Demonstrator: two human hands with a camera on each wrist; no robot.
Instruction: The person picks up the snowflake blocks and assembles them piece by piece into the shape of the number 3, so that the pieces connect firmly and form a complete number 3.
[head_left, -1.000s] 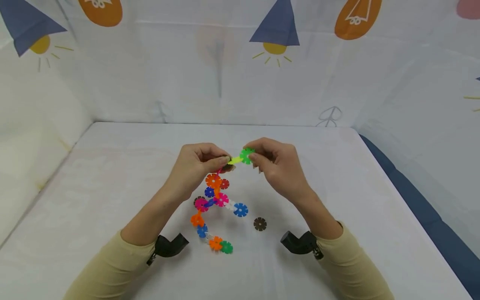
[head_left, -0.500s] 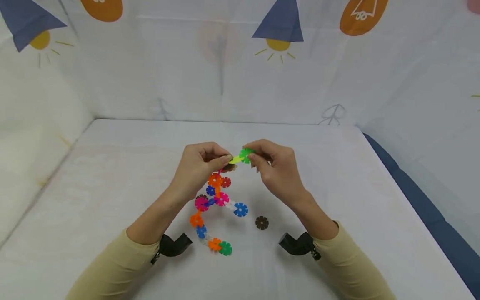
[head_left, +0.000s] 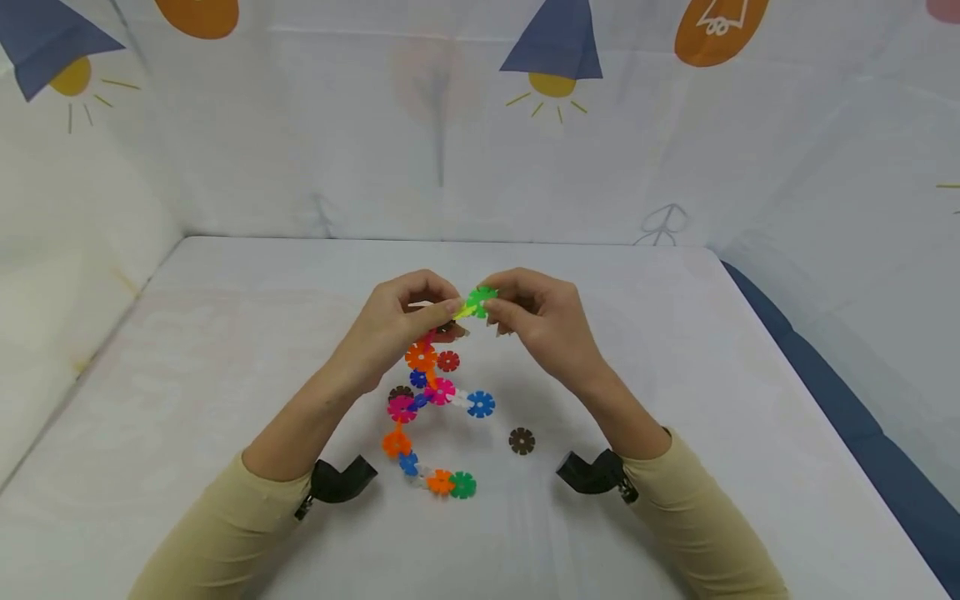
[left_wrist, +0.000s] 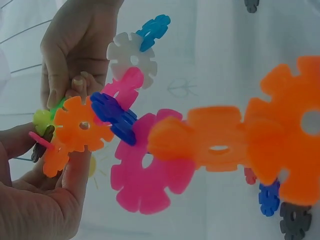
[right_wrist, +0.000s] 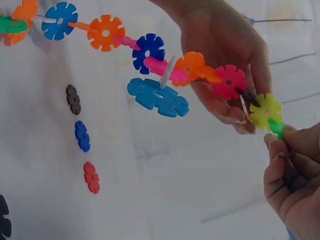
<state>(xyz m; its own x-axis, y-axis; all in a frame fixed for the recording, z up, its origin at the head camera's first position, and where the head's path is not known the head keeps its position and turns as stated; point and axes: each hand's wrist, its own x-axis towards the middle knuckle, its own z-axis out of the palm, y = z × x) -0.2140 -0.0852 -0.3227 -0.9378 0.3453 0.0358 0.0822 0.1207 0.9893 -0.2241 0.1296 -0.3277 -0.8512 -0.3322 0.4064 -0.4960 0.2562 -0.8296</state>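
the chain [head_left: 440,391] looks light and stiff, best pinched by flat faces beside joints; left grip [head_left: 397,329] pinches it near one end, right grip [head_left: 551,329] the green disc [head_left: 481,298].

Nope, can't read any text, labels, brands or numbers in any of the views. Closest thing to signs is the printed art on the white backdrop [head_left: 337,125]: a couple of blue lamps [head_left: 553,43] with yellow bulbs and little ray lines, plus orange shapes [head_left: 693,48], the right-hand one with a white bulb-filament drawing.
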